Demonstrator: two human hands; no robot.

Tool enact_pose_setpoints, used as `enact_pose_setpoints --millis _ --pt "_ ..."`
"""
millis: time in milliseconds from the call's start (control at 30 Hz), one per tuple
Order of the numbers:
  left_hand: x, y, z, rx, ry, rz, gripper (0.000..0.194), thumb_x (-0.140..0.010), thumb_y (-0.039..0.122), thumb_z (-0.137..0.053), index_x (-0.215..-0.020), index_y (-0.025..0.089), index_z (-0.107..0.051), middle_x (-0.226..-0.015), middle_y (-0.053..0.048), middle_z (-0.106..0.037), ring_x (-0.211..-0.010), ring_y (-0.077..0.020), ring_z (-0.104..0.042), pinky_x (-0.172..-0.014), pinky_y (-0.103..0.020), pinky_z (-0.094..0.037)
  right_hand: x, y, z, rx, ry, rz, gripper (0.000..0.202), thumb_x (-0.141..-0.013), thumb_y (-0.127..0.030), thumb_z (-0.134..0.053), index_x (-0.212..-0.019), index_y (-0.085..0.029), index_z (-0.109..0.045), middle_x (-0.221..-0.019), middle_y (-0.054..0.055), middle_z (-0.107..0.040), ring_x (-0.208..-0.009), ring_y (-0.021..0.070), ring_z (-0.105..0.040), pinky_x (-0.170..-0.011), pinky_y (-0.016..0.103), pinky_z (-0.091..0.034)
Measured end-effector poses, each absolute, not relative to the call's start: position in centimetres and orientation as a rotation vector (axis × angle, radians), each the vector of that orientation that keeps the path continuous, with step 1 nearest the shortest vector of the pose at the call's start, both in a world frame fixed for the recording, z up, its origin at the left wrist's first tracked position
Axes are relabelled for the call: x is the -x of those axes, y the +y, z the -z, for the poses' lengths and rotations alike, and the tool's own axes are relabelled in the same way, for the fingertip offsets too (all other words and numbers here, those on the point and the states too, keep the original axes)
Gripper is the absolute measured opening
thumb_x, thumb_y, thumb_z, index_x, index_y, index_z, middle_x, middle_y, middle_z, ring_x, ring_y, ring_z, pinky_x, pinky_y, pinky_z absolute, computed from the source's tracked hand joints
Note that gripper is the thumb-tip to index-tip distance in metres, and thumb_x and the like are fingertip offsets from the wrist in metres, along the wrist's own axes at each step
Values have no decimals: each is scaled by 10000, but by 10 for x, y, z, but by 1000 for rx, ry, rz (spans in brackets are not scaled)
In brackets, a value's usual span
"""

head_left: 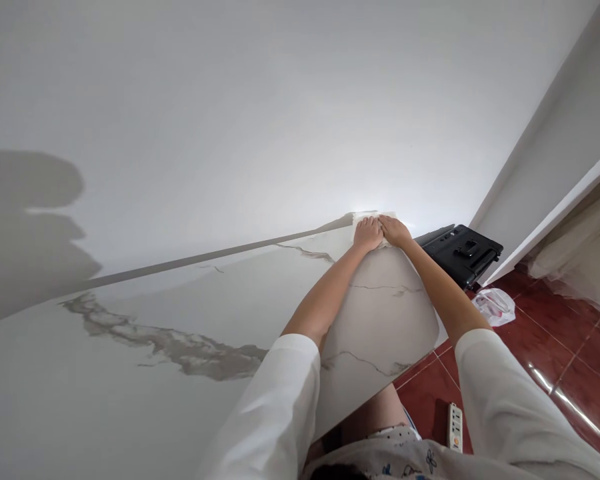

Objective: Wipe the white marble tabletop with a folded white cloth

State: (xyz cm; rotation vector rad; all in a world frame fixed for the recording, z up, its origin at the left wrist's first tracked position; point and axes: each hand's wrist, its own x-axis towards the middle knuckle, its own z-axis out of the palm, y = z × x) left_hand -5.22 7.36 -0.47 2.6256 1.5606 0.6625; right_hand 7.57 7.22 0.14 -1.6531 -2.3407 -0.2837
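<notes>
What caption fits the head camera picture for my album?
Left hand and right hand on a white cloth, on a marble-patterned table beside a pale wall.

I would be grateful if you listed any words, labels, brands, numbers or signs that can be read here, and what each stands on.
No text can be read.
Power strip: any markings are too small.
Plastic bag: reddish patches, no legible letters.
Black case: no readable label.
</notes>
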Motion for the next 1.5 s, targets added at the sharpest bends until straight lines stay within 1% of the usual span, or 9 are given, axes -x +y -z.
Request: enact_pose_setpoints --millis 333,467,633,800,967,1100,1300,1400,1500 --pt "96 4 6 -2726 1392 -596 468 -942 230 -304 -1376 83 -397 -1464 -134 -403 -1359 -235 -336 -1134 -359 -228 -38 -14 4 1731 -2271 328 488 -928 -162 -256 -1347 -35 -471 -1421 187 -461 -1320 272 -418 -1074 419 -337" --pt "125 -51 7 -2756 1385 -605 488 -938 243 -300 -1374 50 -405 -1458 -160 -409 -1361 -256 -344 -1132 -377 -250 -10 -70 2 1748 -2303 292 498 -938 -170 -250 -1369 -11 -439 -1438 194 -437 -1345 284 -386 -1087 413 -318" --pt "164 -137 9 -2735 1484 -607 525 -908 241 -324 -1381 25 -401 -1453 -177 -415 -1365 -294 -346 -1129 -424 -270 25 -145 5 1620 -2381 258 491 -919 -151 -317 -1363 14 -443 -1444 217 -416 -1360 297 -363 -1108 427 -297" --pt "210 -198 11 -2727 1559 -570 554 -879 259 -349 -1377 28 -421 -1448 -177 -424 -1365 -304 -349 -1134 -426 -276 62 -193 17 1417 -2387 165 508 -890 -183 -356 -1371 -59 -463 -1444 180 -430 -1358 287 -370 -1102 470 -316" --pt "269 -213 11 -2659 1726 -568 547 -895 255 -301 -1370 17 -432 -1440 -181 -434 -1354 -300 -364 -1133 -435 -285 121 -189 17 1274 -2434 -25 516 -873 -185 -374 -1358 -37 -471 -1449 195 -417 -1366 290 -353 -1119 475 -278" --pt "321 -200 12 -2596 1893 -574 538 -907 252 -276 -1357 9 -441 -1429 -191 -444 -1351 -286 -371 -1133 -429 -287 180 -160 11 1140 -2485 -127 494 -875 -169 -376 -1347 -69 -482 -1440 176 -440 -1363 283 -353 -1110 472 -276" --pt "400 -169 13 -2535 2068 -557 527 -895 233 -271 -1340 10 -445 -1411 -194 -459 -1331 -272 -387 -1126 -427 -295 266 -118 4 1011 -2545 -104 444 -894 -139 -350 -1296 -44 -512 -1414 182 -469 -1342 267 -372 -1108 431 -270" --pt "439 -156 15 -2515 2118 -568 512 -889 227 -275 -1335 43 -445 -1399 -178 -471 -1319 -269 -392 -1109 -448 -312 305 -104 1 942 -2587 -96 432 -906 -146 -340 -1289 -45 -511 -1414 171 -470 -1332 259 -377 -1106 416 -269" --pt "479 -145 16 -2494 2169 -556 499 -887 216 -266 -1327 69 -448 -1393 -157 -481 -1312 -257 -396 -1103 -461 -314 344 -92 -1 919 -2598 -95 416 -919 -178 -343 -1278 -70 -523 -1421 139 -468 -1353 274 -339 -1128 449 -215"
